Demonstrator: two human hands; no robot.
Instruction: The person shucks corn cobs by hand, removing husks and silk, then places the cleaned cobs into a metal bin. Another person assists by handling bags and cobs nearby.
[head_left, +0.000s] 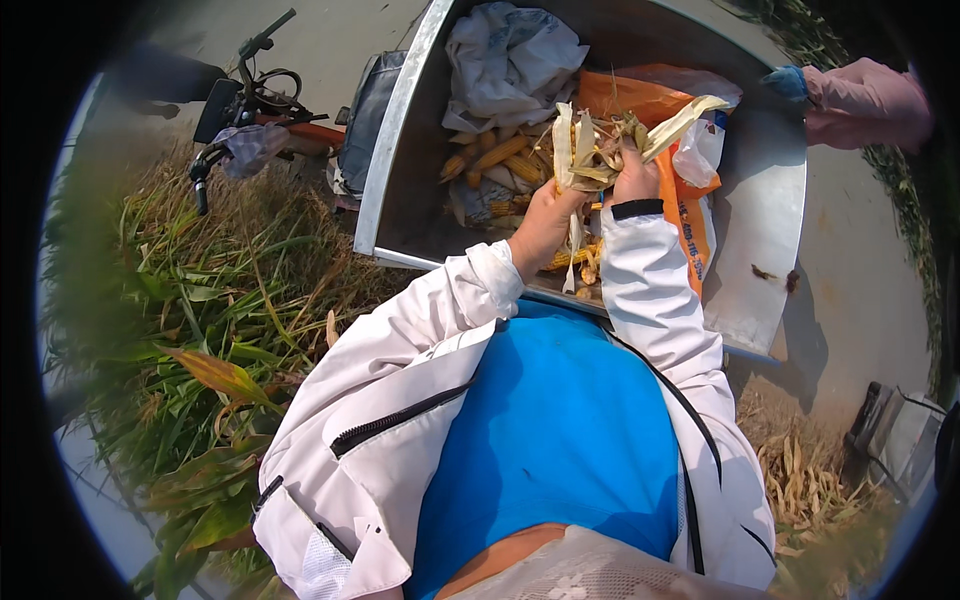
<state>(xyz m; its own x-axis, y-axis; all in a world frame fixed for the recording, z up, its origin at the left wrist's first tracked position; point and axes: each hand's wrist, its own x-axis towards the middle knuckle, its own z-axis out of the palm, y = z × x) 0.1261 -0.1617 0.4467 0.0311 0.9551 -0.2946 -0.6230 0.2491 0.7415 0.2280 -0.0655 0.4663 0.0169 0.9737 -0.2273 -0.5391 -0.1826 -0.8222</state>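
Over the metal cargo box, both my hands are closed on one ear of corn (573, 145) with dry, pale husks. My left hand (543, 230) grips its lower part, where strips of husk hang down. My right hand (636, 178) pinches the peeled-back corn husk (683, 127) to the right, and brown silk shows above the fingers. A narrow band of yellow kernels shows between the husks. Below and to the left, husked yellow corn ears (505, 152) lie in the box.
The box's metal rim (385, 170) surrounds the corn, a crumpled white sack (510, 62) and an orange bag (692, 225). A handlebar (265, 35) stands at far left. Another person's pink sleeve (865, 105) with a blue-gloved hand reaches the right rim. Green stalks (220, 390) lie at left.
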